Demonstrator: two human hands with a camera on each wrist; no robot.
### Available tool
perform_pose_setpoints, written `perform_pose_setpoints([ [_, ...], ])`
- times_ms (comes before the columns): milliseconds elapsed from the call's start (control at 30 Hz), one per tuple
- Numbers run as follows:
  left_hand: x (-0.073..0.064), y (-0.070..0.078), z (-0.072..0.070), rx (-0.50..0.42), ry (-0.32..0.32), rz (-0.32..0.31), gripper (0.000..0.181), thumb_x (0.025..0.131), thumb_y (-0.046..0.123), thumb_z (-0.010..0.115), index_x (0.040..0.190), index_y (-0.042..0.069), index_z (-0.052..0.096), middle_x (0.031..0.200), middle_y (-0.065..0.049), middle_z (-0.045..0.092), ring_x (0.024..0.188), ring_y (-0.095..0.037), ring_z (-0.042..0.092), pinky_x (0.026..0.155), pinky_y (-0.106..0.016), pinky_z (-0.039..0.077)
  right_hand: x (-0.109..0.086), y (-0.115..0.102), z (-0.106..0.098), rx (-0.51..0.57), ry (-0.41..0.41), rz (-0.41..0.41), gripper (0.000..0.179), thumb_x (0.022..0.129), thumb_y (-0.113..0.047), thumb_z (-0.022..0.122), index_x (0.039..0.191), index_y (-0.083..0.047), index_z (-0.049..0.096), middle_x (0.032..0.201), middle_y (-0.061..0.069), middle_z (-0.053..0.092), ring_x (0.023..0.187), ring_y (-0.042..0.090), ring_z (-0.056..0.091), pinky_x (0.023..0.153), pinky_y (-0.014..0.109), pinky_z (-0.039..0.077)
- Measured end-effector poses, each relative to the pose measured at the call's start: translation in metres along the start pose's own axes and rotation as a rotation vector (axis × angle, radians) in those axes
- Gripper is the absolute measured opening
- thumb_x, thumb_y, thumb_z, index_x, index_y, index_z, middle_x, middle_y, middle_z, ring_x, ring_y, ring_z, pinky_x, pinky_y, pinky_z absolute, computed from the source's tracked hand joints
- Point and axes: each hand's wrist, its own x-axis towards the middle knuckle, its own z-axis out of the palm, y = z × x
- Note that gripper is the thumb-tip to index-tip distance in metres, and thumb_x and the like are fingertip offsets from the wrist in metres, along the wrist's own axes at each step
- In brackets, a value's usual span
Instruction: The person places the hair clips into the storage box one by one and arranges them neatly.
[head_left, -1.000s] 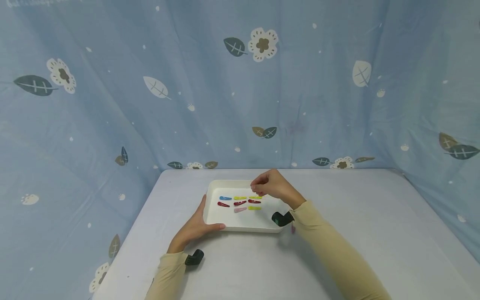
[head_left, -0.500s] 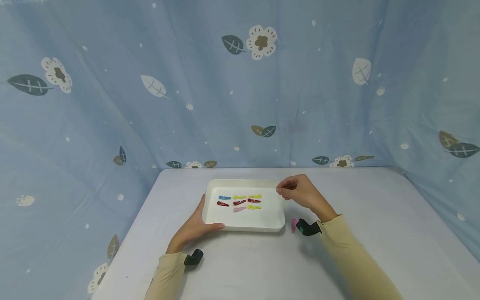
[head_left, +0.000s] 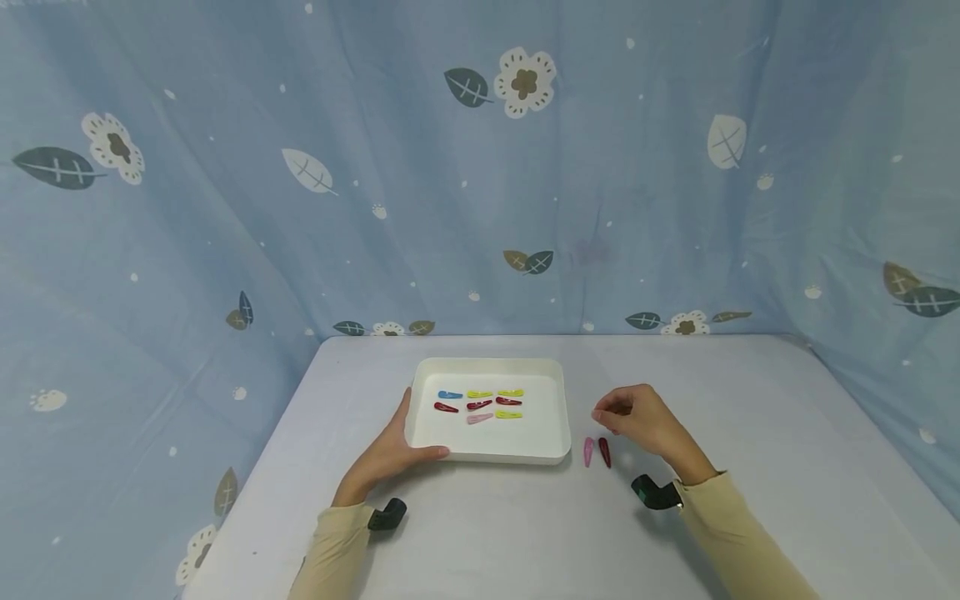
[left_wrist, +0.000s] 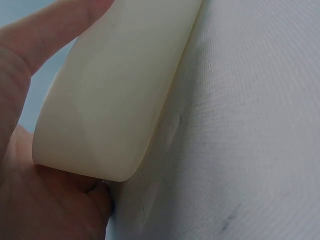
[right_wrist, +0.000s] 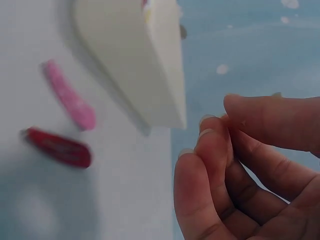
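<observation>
A shallow white tray (head_left: 540,433) lies on the table with several snap hair clips in rough rows: a blue clip (head_left: 450,395), yellow ones, dark red ones and a pink clip (head_left: 480,419). My left hand (head_left: 390,458) holds the tray's near left corner, thumb (left_wrist: 55,35) along the front rim and fingers round the side. Right of the tray, another pink hair clip (right_wrist: 70,97) and a dark red hair clip (right_wrist: 60,147) lie side by side on the table. Above them hovers my right hand (head_left: 641,421), fingers loosely bent, thumb near the fingertips, with nothing visible between them.
The table (head_left: 480,533) is covered in pale cloth. A blue patterned curtain (head_left: 420,192) hangs behind it and along both sides. Each wrist carries a dark camera mount, the right one (head_left: 655,492) just short of the two loose clips.
From over the tray, my right hand has moved right and toward me, bringing the dark red clip beside it into sight. The left hand and the tray stay in place.
</observation>
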Motion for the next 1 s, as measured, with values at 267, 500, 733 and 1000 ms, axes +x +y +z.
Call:
perform_pose_setpoints([
  [267, 0.000, 0.000, 0.000, -0.020, -0.006, 0.015, 0.132, 0.074, 0.030, 0.095, 0.167, 0.023, 0.002, 0.168, -0.006, 0.033, 0.150, -0.031, 0.038, 0.121, -0.062, 0.025, -0.009, 0.016, 0.006, -0.023, -0.007, 0.066, 0.013, 0.094, -0.013, 0.073, 0.097, -0.001, 0.076, 0.085, 0.014, 0.073, 0.069, 0.015, 0.058, 0.060, 0.028, 0.048],
  [500, 0.000, 0.002, -0.001, -0.020, -0.008, 0.014, 0.130, 0.075, 0.029, 0.094, 0.167, 0.023, 0.002, 0.168, -0.006, 0.033, 0.151, -0.030, 0.038, 0.121, -0.062, 0.025, -0.009, 0.030, 0.009, -0.071, -0.027, 0.098, 0.010, 0.092, -0.012, 0.073, 0.092, -0.002, 0.076, 0.081, 0.008, 0.070, 0.069, 0.016, 0.057, 0.058, 0.029, 0.049],
  [733, 0.000, 0.001, -0.001, 0.006, 0.004, -0.022, 0.132, 0.074, 0.032, 0.095, 0.167, 0.025, 0.001, 0.169, -0.006, 0.032, 0.151, -0.031, 0.037, 0.122, -0.064, 0.025, -0.009, 0.036, 0.015, -0.088, -0.078, 0.146, 0.010, 0.089, -0.012, 0.076, 0.087, -0.003, 0.073, 0.077, 0.005, 0.065, 0.068, 0.017, 0.054, 0.058, 0.030, 0.047],
  [1000, -0.001, 0.001, -0.001, 0.026, 0.002, -0.021, 0.133, 0.074, 0.036, 0.095, 0.167, 0.025, 0.001, 0.168, -0.006, 0.033, 0.150, -0.030, 0.039, 0.121, -0.063, 0.027, -0.013, 0.035, 0.019, -0.105, -0.082, 0.145, 0.017, 0.082, -0.013, 0.084, 0.082, -0.003, 0.070, 0.073, 0.005, 0.063, 0.068, 0.017, 0.053, 0.058, 0.029, 0.044],
])
